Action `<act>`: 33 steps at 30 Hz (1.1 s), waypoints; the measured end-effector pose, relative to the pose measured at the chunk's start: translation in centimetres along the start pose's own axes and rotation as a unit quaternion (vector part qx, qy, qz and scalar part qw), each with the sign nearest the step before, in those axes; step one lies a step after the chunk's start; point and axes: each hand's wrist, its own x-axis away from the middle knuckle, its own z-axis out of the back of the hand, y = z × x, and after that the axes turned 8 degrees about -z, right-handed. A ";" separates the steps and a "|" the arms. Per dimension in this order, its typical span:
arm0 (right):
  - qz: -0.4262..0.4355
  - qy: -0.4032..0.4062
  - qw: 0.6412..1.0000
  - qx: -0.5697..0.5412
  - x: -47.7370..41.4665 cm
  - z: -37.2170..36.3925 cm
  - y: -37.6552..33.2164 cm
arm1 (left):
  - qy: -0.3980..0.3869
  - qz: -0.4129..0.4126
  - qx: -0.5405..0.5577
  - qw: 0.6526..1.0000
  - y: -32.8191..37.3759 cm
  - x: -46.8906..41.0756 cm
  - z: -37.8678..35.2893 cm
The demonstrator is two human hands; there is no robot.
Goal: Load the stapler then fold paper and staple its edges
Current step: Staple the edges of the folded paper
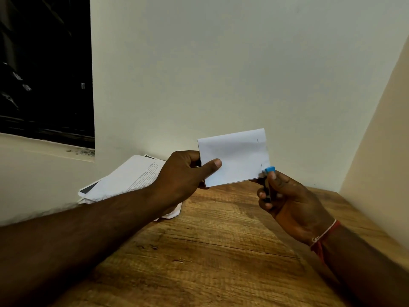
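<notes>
Head view: left hand (183,173) pinches folded paper (236,156) (long axis sideways), right hand (292,200) grips stapler (269,171) nose-up.

The folded white paper rectangle (232,158) is plain, with a faint bluish cast and two short dark staple lines along its 3 o'clock edge. At its 4 o'clock corner, the blue-tipped dark stapler (269,169) shows a sky-blue cap over a blackish body. The brown wooden counter (210,251) has streaky darker grain. At 8 o'clock from the paper, loose white printed sheets (132,176) bear rows of fine black text and one dark corner patch. A red-and-white thread wristband (324,237) shows at 5 o'clock. The plain wall (221,63) is pale cream.
</notes>
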 end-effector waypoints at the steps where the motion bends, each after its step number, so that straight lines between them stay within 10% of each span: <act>1: 0.002 0.002 1.000 0.002 0.0 0.0 0.0 | 0.001 0.003 0.000 1.000 0.0 0.0 0.0; 33: -0.058 -0.069 0.992 0.084 1.1 -3.9 2.6 | 0.013 0.028 0.050 0.998 0.6 1.3 -1.1</act>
